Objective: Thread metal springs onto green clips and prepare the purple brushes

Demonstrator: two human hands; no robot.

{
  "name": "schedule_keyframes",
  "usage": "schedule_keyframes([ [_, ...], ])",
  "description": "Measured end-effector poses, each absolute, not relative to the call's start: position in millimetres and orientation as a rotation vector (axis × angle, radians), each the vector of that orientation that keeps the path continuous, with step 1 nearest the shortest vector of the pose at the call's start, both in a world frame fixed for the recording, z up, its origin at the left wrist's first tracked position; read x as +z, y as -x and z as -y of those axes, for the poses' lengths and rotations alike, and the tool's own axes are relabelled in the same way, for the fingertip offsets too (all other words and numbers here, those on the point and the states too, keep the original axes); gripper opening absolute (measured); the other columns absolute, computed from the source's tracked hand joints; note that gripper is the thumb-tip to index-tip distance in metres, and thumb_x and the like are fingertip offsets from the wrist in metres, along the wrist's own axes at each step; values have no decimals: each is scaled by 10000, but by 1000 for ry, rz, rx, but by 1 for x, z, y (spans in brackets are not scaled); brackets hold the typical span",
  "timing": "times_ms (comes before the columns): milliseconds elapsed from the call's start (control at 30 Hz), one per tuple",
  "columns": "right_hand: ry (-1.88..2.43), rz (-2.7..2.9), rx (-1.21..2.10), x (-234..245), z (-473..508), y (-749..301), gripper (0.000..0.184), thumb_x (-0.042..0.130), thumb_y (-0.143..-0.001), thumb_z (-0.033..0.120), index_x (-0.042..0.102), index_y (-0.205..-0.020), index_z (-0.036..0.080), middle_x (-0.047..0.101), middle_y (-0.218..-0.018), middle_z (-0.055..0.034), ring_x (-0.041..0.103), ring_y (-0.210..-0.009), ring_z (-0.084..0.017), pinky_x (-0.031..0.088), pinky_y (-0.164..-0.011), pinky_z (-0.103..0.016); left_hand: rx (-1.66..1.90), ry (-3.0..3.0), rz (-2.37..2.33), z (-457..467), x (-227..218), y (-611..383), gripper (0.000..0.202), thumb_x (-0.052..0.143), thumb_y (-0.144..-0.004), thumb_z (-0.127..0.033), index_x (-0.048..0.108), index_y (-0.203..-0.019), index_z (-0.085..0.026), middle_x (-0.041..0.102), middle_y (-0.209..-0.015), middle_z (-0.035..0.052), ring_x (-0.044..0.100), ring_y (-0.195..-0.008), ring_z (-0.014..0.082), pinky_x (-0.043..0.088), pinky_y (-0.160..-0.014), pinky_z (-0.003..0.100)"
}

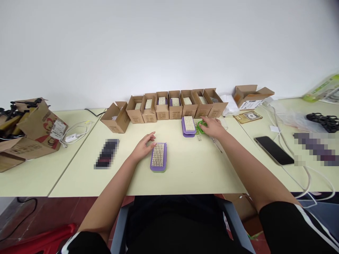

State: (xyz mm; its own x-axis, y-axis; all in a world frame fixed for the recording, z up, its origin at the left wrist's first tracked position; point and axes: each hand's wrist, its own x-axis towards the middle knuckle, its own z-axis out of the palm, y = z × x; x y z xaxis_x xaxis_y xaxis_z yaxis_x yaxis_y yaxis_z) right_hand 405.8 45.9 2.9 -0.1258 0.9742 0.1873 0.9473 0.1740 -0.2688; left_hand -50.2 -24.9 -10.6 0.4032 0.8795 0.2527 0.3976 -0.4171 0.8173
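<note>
My left hand (143, 147) rests beside a purple rack (166, 155) filled with rows of small pale, round-topped pegs. Its fingers are extended and apart, and the thumb reaches the rack's upper left corner. Farther off, my right hand (213, 127) has its thumb and fingers around a small green plastic piece (200, 127), partly hidden by the fingers. Just left of that piece stands a second purple rack (185, 133) with cream-coloured pegs. Tiny loose bits (199, 137) lie below the green piece. A thin metal tool (217, 145) lies under my right wrist.
A row of open cardboard boxes (162, 114), several holding pegged racks, lines the wall. Another open box (116, 121) stands at its left end. A phone (274, 150) and white cables (280, 135) lie right. A larger carton (39, 132) stands far left.
</note>
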Motion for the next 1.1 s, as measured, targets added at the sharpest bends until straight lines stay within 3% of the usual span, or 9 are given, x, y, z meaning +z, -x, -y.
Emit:
schedule_keyframes([
  [100,1824,2143,105,5,-36,-416,638,440,-1017,536,516,-1574,233,613,-1528,-133,473,-1472,-364,310,-1235,-576,910,-1993,-1101,25,-10,49,627,602,-1022,-524,482,-1589,-283,620,-1332,98,592,-1254,238,440,-1185,451],
  [267,1744,2325,40,8,-20,-424,726,561,-950,654,513,-1573,283,578,-1571,-103,368,-1525,-401,259,-1237,-607,896,-2016,-1106,24,-11,49,629,583,-1026,-545,489,-1582,-265,624,-1329,99,591,-1260,240,436,-1189,451],
  [467,1860,2270,-79,10,-30,-403,566,474,-1018,434,559,-1526,198,698,-1380,-163,518,-1338,-378,402,-1107,-533,904,-2007,-1125,24,-10,49,615,554,-1032,-566,508,-1564,-260,629,-1322,97,599,-1249,235,446,-1178,444],
  [600,1998,2121,-72,5,-40,-385,481,435,-1031,382,655,-1383,138,737,-1226,-227,631,-1182,-378,475,-993,-499,932,-1989,-1122,28,-11,48,620,572,-1020,-576,531,-1547,-253,640,-1303,98,612,-1228,234,453,-1169,438],
  [767,2179,1915,24,0,-67,-373,394,502,-988,312,714,-1257,117,762,-1073,-238,719,-1009,-342,519,-893,-439,970,-1691,-1221,11,-7,45,629,584,-988,-647,629,-1439,-212,694,-1291,110,660,-1180,246,480,-1139,452],
  [900,2244,1763,72,7,-84,-361,397,529,-975,319,716,-1238,88,752,-1090,-259,720,-1033,-355,518,-904,-446,888,-1548,-1320,-15,17,33,620,594,-941,-706,707,-1281,-200,732,-1265,130,710,-1054,267,565,-967,441],
  [1000,2195,1716,37,13,-73,-357,519,458,-996,318,598,-1423,57,707,-1242,-278,665,-1161,-372,499,-976,-472,781,-1758,-1253,-25,40,7,638,686,-897,-660,684,-1350,-211,729,-1272,112,691,-1131,285,544,-1002,427],
  [1100,2022,1820,-44,12,-47,-359,624,478,-984,378,478,-1560,137,600,-1463,-220,506,-1363,-379,438,-1102,-492,541,-1969,-1183,-28,53,-31,788,759,-841,-625,589,-1502,-230,697,-1339,112,697,-1122,290,551,-959,397],
])
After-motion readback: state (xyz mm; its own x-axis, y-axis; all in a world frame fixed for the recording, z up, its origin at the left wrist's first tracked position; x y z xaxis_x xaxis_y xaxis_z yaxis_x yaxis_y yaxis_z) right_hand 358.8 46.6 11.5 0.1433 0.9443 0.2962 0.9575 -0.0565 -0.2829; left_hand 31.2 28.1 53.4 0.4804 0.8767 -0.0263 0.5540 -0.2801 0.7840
